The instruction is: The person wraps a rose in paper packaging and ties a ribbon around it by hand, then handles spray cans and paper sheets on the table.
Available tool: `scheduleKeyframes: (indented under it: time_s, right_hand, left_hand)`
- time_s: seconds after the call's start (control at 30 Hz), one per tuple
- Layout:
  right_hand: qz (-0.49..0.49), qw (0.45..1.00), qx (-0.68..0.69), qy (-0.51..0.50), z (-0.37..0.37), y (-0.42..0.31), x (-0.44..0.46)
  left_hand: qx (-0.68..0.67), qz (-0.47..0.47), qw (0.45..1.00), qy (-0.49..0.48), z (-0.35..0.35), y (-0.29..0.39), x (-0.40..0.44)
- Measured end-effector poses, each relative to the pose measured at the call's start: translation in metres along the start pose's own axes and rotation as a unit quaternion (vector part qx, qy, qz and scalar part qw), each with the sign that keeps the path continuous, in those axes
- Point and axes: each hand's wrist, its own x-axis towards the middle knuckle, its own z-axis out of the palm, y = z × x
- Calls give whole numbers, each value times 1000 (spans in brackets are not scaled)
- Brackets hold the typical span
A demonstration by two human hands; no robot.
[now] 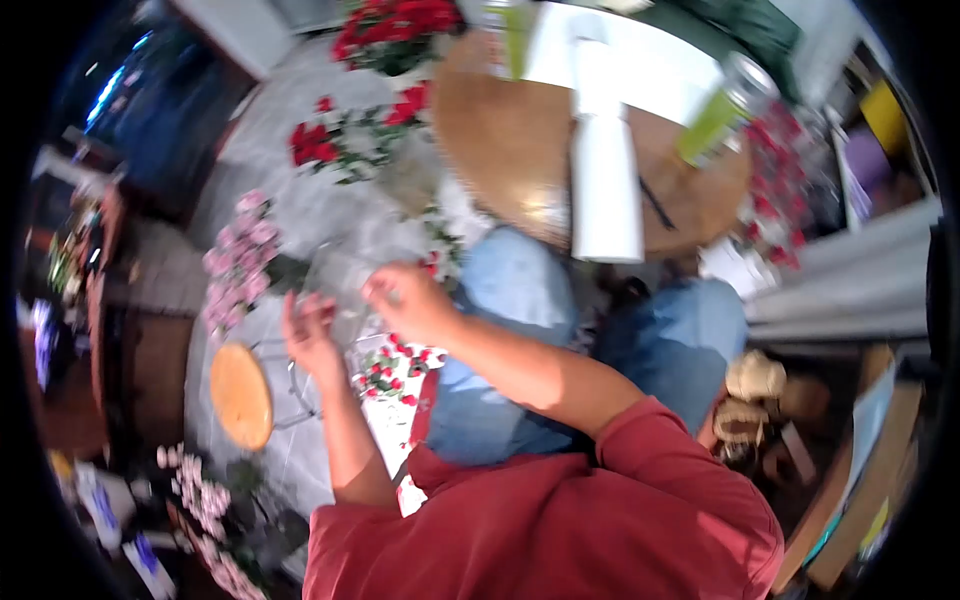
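Note:
My left hand [312,335] and my right hand [405,302] are raised close together, left of my knees. Thin, see-through plastic [345,280] shows between and above them, blurred, its edges hard to make out. The bent fingers of my left hand are at its lower left side. At its right side my right hand has thumb and fingertips pinched together. Beyond the left hand are pink flowers [240,258] with dark leaves. Below the right hand lie small red flowers [395,370] on a white surface.
A round wooden table [500,150] bears a white roll [605,190], green-labelled containers [712,125] and a dark pen-like stick [656,203]. Red flowers [315,145] stand on the grey floor. A round wooden stool [241,396] is at the left, with pale pink flowers [200,490] below.

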Motion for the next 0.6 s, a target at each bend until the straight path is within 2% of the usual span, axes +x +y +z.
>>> scheduleKeyframes:
  time_s: [0.03,0.07,0.1,0.13,0.2,0.23,0.3,0.33,0.4,0.43,0.5,0.6]
  right_hand:
    - [-68,986,-148,-35,-27,-14,-22]
    - [-128,945,-291,-79,-54,-33,-44]
    - [-144,905,-374,-141,-74,-42,-62]
    - [-205,869,-443,-80,-92,-36,-81]
    - [-240,881,-407,2,-121,-58,-107]
    - [-233,880,-414,9,-131,-54,-124]
    - [-88,957,-264,76,-152,-39,-153]
    - [-17,961,-224,162,-163,-39,-155]
    - [108,942,-13,317,-173,-31,-145]
    - [106,942,-13,317,-180,-32,-137]
    - [178,903,200,336,-193,-41,-118]
    - [207,882,252,339,-190,-48,-102]
  left_hand:
    - [35,-12,999,5,-8,-6,5]
    - [22,2,1000,3,-13,-8,6]
    - [20,23,1000,0,-16,-5,6]
    - [38,27,999,24,-11,8,2]
    - [-32,38,999,19,0,26,-2]
    - [-48,53,997,0,3,32,-3]
    - [-59,77,995,-27,26,51,-9]
    - [-64,75,995,-27,42,57,-17]
    - [-54,100,990,-82,73,64,-34]
    - [-69,92,984,-138,85,65,-44]
    - [-75,74,972,-209,119,75,-73]
    - [-85,-14,933,-349,150,87,-107]
